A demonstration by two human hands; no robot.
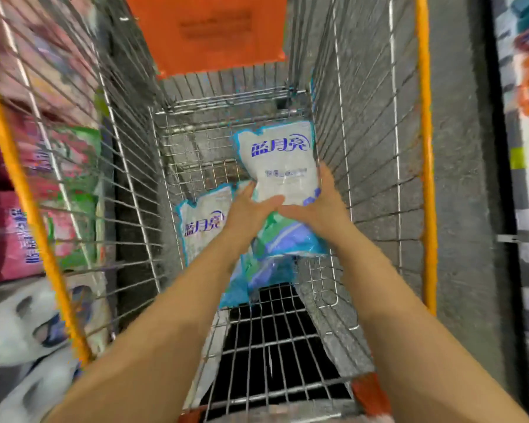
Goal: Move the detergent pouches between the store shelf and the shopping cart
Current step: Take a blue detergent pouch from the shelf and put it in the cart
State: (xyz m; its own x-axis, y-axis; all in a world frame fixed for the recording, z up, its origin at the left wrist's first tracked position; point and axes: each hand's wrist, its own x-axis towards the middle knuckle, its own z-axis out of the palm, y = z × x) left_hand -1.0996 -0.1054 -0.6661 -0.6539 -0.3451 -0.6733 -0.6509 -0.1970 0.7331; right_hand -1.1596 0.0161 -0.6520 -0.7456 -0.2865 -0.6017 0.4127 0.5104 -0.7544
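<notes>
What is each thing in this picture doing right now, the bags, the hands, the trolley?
Held pouch: label up, gripped by both hands inside the cart.
Second pouch: lying in the cart, left of it, ungripped.
Left hand: holds the held pouch's left edge.
Right hand: holds its right edge.

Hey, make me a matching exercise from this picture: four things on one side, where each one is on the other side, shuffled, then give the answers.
1 upper pouch
2 lower pouch
3 pink packs
4 orange panel

A outside the cart, on its left
B lying in the cart
C at the cart's far end
D gripped by left hand and right hand

Pairs: 1-D, 2-B, 3-A, 4-C
</notes>
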